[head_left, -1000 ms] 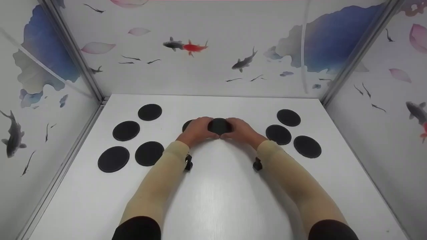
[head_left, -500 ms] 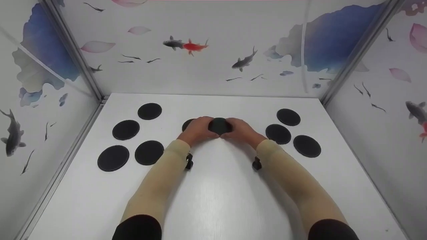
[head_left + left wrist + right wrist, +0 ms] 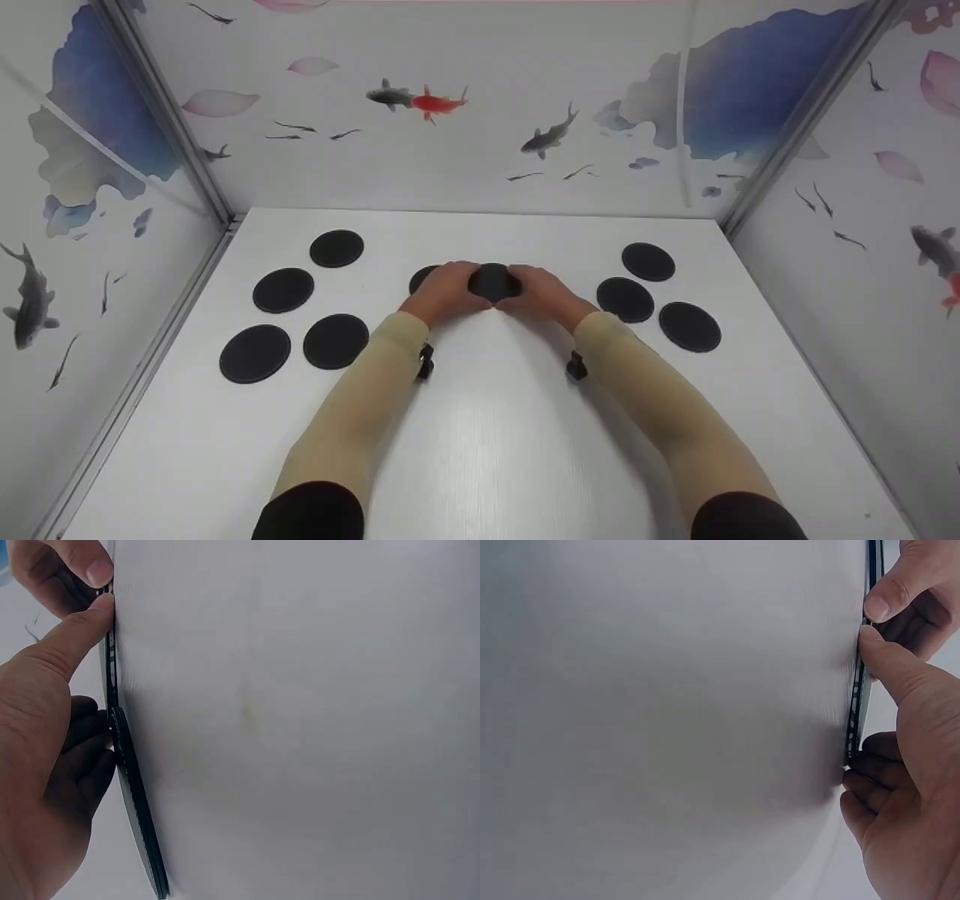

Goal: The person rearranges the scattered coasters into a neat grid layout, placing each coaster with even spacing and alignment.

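Note:
A flat black round coaster [image 3: 494, 283] lies at the middle of the table, between both hands. My left hand [image 3: 448, 290] grips its left side, thumb along the near edge and fingers curled round the far side. From the right, my right hand [image 3: 545, 292] holds it the same way, and the two thumb tips nearly meet in front. Edge-on in the left wrist view, the coaster [image 3: 112, 671] looks thin and close to the tabletop. A second black coaster [image 3: 421, 280] sits left of my left hand, partly hidden behind it.
Several black coasters [image 3: 283, 290] lie spread on the left of the white table [image 3: 480, 450]. On the right are three more coasters [image 3: 625, 300], the nearest of them close to my right wrist. Printed panels [image 3: 480, 165] wall in the back and both sides.

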A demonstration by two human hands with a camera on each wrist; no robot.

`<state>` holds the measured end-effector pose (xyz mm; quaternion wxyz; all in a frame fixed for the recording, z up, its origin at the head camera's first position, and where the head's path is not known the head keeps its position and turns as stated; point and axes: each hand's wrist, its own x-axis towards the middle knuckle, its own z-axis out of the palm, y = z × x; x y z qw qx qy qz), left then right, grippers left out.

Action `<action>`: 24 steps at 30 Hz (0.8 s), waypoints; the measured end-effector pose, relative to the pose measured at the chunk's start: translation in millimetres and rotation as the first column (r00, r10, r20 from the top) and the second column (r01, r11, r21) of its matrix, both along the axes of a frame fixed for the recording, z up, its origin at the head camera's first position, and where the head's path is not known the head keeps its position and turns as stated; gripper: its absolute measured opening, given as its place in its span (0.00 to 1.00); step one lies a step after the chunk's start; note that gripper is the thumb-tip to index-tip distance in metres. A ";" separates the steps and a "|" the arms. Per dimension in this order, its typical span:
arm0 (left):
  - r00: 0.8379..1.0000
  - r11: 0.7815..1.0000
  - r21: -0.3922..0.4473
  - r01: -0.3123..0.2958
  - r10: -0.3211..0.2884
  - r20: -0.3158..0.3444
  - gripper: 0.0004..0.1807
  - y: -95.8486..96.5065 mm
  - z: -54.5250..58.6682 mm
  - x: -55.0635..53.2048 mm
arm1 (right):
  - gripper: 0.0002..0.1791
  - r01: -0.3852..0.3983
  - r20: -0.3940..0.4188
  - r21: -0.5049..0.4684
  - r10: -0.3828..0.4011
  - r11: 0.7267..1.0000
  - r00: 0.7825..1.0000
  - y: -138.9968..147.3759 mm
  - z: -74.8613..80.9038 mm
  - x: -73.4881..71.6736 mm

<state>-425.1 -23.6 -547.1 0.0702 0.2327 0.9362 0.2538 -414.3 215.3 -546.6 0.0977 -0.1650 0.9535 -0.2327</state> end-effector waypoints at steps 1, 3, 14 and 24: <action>1.000 1.000 -0.002 -0.002 0.002 -0.001 0.34 0.0 -0.3 0.3 | 0.47 -0.002 -0.002 0.002 0.002 1.000 1.000 0.1 -0.3 0.5; 1.000 1.000 0.003 -0.004 0.004 -0.001 0.34 0.2 -0.5 0.9 | 0.48 -0.004 -0.005 0.007 0.004 1.000 1.000 0.2 -0.9 1.3; 1.000 1.000 -0.002 -0.012 0.012 -0.003 0.34 1.3 6.1 7.0 | 0.48 0.008 -0.005 -0.012 -0.008 1.000 1.000 1.2 -1.1 0.8; 1.000 1.000 -0.008 -0.003 0.003 0.008 0.34 -0.1 3.8 1.9 | 0.48 0.045 0.009 -0.032 -0.045 0.998 0.999 -0.3 -2.4 1.4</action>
